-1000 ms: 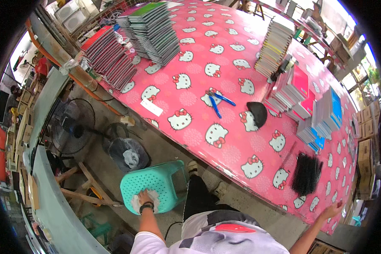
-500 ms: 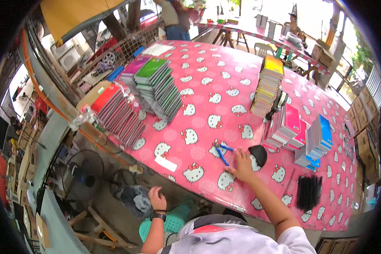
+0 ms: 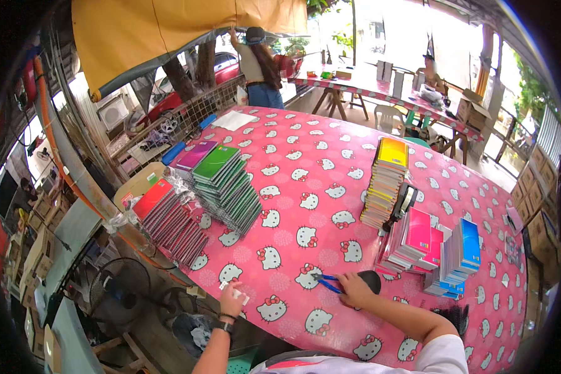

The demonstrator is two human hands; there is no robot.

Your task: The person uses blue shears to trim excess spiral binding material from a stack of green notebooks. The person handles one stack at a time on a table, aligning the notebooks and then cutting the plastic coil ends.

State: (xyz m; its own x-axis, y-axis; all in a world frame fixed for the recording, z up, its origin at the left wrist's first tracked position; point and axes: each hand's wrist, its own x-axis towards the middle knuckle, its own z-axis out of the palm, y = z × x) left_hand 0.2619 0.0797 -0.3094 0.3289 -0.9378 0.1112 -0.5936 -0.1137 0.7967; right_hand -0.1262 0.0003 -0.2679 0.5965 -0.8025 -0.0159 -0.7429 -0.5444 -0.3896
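Note:
My left hand (image 3: 232,299) is at the near edge of the pink table, its fingers closed over a white paper slip (image 3: 244,300). The slip's ends show on both sides of the fingers. My right hand (image 3: 355,289) has its fingers around the handles of blue-handled pliers (image 3: 328,283), whose jaws lie toward the left on the tabletop. A dark, rounded object (image 3: 371,280) sits just beyond my right hand, partly covered by it; its kind is unclear.
Spiral notebooks stand in stacks: red (image 3: 171,224), green (image 3: 225,187), yellow (image 3: 385,181), pink (image 3: 411,240) and blue (image 3: 461,252). A black tape dispenser (image 3: 402,202) leans by the yellow stack. Black binding coils (image 3: 456,316) lie behind my right arm. A person (image 3: 263,68) stands across the table.
My left hand has moved from beside the table up onto the white slip. My right hand has closed on the pliers, whose handles are nearer together. The view has tilted up.

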